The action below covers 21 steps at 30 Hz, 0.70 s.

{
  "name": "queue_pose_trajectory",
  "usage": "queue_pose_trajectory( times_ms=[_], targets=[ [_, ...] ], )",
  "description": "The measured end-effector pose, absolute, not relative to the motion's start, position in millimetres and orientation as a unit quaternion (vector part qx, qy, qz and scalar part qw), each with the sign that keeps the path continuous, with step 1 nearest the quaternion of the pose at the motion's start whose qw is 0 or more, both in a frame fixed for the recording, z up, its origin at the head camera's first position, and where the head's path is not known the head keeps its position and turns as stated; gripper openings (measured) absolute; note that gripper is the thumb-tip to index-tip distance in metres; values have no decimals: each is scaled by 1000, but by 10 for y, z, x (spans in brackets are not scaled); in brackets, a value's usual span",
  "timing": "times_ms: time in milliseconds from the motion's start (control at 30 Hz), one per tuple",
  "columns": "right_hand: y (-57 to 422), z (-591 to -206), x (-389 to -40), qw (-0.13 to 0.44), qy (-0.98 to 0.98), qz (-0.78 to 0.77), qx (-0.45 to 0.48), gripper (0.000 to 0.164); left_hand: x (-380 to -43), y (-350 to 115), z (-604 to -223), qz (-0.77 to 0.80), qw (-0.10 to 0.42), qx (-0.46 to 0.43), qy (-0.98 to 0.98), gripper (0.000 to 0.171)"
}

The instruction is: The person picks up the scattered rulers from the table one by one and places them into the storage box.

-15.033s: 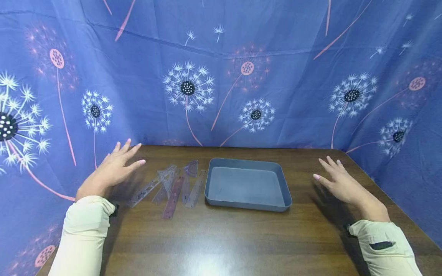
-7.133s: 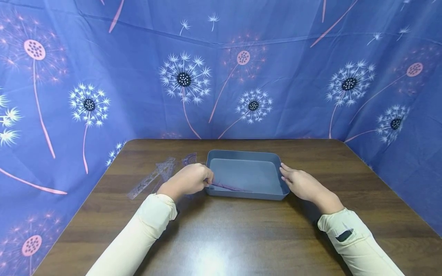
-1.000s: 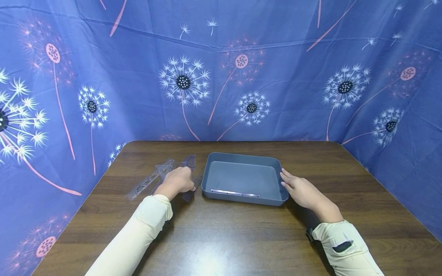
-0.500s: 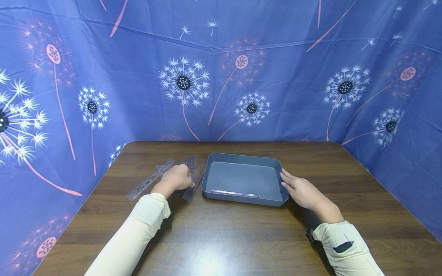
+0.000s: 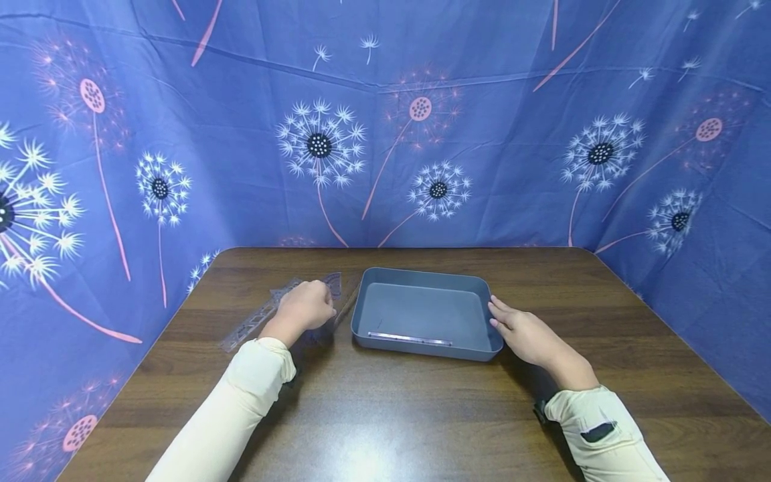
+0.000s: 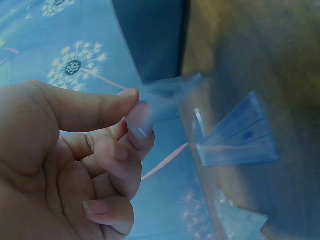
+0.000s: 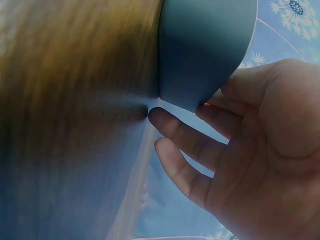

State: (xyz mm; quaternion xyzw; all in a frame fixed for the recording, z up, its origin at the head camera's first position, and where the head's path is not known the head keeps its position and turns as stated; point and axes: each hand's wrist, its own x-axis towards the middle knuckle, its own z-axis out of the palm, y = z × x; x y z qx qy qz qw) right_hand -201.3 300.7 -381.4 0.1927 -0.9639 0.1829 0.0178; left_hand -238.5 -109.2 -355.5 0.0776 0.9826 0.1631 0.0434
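Observation:
My left hand (image 5: 306,306) pinches a clear plastic ruler (image 6: 172,91) between thumb and index finger, just left of the tray. The ruler is tilted and shows as a thin strip in the head view. At the right end of the grey-blue tray (image 5: 421,304), my right hand (image 5: 530,338) holds the wall, thumb at the rim. Its other fingers are loosely bent beside the outside wall in the right wrist view. A purple ruler (image 5: 409,339) lies along the near wall inside the tray.
Left of the tray lie a clear stencil ruler (image 5: 249,326), a protractor (image 5: 334,281) and other clear drawing pieces (image 6: 237,142), partly hidden by my left hand. The brown wooden table (image 5: 385,408) ends at a blue dandelion-print cloth (image 5: 253,134).
The purple ruler has gone from the table into the tray. My right hand has come to the tray's right wall. Just now the left hand has raised a clear ruler from the table.

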Motion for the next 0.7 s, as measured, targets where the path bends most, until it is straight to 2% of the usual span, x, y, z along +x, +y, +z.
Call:
queue_pose_trajectory(
  times_ms=[167, 333, 533, 700],
  targets=[
    [2998, -3808, -2007, 19, -964, 181, 194, 44, -2372, -1178, -3436, 170, 15, 86, 982, 39],
    [2997, -3802, -2009, 22, -964, 179, 193, 44, -2333, -1259, -3254, 181, -13, 76, 980, 18],
    [3000, -3806, -2015, 19, -966, 177, 189, 44, -2307, -1318, -3110, 196, -73, 71, 975, 21],
    [3000, -3808, -2013, 18, -966, 174, 188, 44, -2284, -1302, -3074, 203, -147, 97, 963, 21]
  ],
)
